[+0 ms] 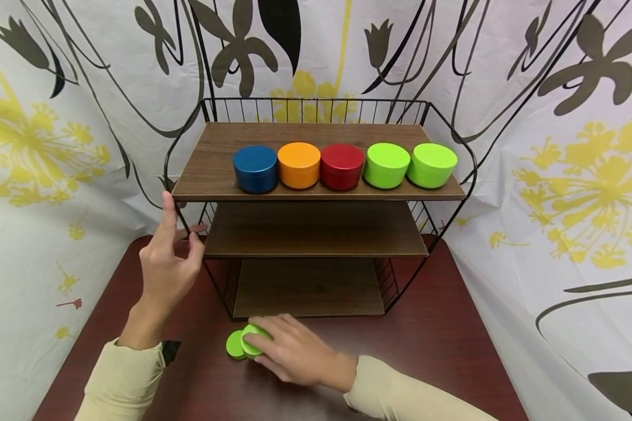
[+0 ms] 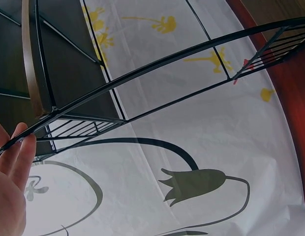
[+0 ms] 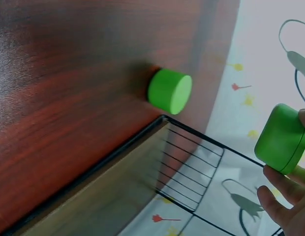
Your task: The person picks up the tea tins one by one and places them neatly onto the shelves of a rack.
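Observation:
My right hand point(image 1: 297, 351) grips a lime-green round lidded tin point(image 3: 280, 140) from above, thumb and fingers at its sides. In the head view this tin overlaps another green tin point(image 1: 235, 345), which stands on the table in front of the rack. The right wrist view shows the held tin raised and apart from the standing tin point(image 3: 170, 91). My left hand point(image 1: 168, 263) is at the left side of a three-tier shelf rack point(image 1: 316, 228). Its fingers and thumb lie on either side of the black metal frame point(image 2: 142, 71), index finger pointing up.
On the top shelf, a blue tin point(image 1: 256, 169), an orange tin point(image 1: 299, 166), a red tin point(image 1: 342, 168) and two green tins point(image 1: 387, 166) stand in a row near the front edge. The dark red table point(image 1: 426, 362) extends around the rack's base. A patterned curtain point(image 1: 505, 193) surrounds it.

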The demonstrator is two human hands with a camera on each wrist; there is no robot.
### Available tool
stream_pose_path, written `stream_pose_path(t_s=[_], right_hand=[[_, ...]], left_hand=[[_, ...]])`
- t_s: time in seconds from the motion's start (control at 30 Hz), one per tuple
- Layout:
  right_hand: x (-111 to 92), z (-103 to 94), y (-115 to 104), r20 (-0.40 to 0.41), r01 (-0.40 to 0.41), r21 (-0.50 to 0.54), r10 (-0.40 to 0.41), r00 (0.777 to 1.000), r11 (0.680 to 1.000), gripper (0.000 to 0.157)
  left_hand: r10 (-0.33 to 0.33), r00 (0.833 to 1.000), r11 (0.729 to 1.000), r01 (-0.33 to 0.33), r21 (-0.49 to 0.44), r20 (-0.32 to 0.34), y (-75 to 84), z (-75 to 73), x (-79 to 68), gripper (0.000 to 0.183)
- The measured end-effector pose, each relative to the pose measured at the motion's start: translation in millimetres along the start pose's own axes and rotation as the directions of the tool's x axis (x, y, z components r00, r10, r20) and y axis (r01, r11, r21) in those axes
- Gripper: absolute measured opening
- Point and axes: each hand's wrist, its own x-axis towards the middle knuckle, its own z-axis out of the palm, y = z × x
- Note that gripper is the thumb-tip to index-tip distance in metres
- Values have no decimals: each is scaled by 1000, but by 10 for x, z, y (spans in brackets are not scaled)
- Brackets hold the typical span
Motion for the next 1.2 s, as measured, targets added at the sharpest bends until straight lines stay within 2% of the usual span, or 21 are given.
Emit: stream_pose_path(t_s=[0.27,0.57,0.83,1.2], right_hand=[[23,-202,1,0,11,14,-11,1000,1000,37],[65,-360,33,-57,83,-70,-87,995,994,39],[130,-505,36,-97,110,-24,-112,989,994,36],[269,-738,92,-133,160,-41,-164,977,986,37]], left_hand=[[4,1000,1000,-4,9,-10,9,6,4,74],[0,1000,1000,1,13,-2,12,1,1,73],[1,1000,1000,-1,6,7,9,6,0,74],[4,1000,1000,-4,5,-15,0,11,-1,75]])
